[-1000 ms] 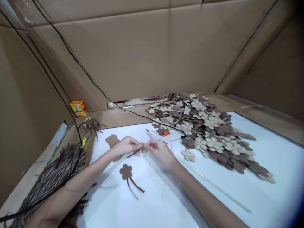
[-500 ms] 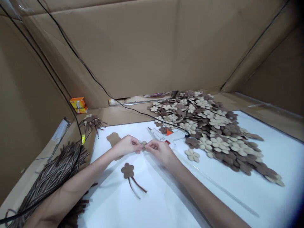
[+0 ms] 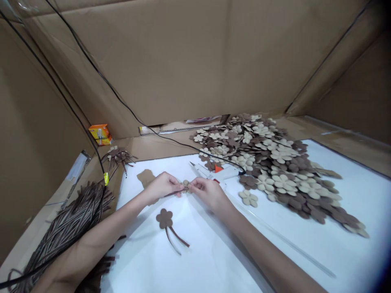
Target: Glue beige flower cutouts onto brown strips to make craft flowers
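My left hand [image 3: 163, 186] and my right hand [image 3: 207, 194] meet over the white work surface [image 3: 214, 260]. Between them is a small beige felt flower [image 3: 186, 186], pinched by the fingers of my right hand. A thin brown strip [image 3: 172, 193] runs from my left fingers to that flower. Fingers partly hide the flower's centre. Just beyond my right hand lies a white hot glue gun [image 3: 218, 173] with an orange trigger guard. Below my left hand lies a brown felt flower [image 3: 164, 218] with two trailing strips.
A large heap of beige and brown felt flowers [image 3: 269, 162] covers the right of the surface. A bundle of brown strips [image 3: 69, 221] lies under my left forearm's side. A tan felt piece [image 3: 146, 178], black cable [image 3: 128, 110], clear glue stick [image 3: 281, 240] and cardboard walls [image 3: 152, 61] surround me.
My hands have drawn slightly closer around the small flower, and the brown strip now lies tighter against it. The view has tilted a little, shifting the scene in frame.
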The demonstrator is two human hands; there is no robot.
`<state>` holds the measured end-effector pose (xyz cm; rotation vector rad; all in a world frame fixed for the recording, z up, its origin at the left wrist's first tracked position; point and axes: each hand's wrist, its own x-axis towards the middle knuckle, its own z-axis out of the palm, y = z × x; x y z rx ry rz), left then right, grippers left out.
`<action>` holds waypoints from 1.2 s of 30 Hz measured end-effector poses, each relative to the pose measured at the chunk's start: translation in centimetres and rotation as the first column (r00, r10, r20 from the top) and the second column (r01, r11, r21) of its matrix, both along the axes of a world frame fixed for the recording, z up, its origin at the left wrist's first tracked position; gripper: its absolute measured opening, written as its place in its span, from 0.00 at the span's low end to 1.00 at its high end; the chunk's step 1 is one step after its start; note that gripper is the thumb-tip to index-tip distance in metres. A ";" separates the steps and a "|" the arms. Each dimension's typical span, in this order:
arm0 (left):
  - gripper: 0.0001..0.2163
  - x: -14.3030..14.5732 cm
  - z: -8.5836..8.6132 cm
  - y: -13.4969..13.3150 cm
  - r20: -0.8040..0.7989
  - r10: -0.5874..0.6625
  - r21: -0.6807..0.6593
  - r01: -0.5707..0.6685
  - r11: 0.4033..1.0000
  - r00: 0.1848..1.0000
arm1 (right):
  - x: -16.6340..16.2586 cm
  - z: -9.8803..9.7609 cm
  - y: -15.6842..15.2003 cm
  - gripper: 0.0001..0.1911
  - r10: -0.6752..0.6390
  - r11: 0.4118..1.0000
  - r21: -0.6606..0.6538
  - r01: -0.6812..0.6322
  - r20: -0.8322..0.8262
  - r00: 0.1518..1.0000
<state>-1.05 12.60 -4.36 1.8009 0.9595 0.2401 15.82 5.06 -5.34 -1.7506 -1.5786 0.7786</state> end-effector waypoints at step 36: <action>0.17 0.4 -0.6 1.2 -0.050 -0.073 0.015 0.074 0.997 0.996 | -0.4 -0.1 0.3 0.10 -0.056 0.998 0.016 0.056 -0.009 0.998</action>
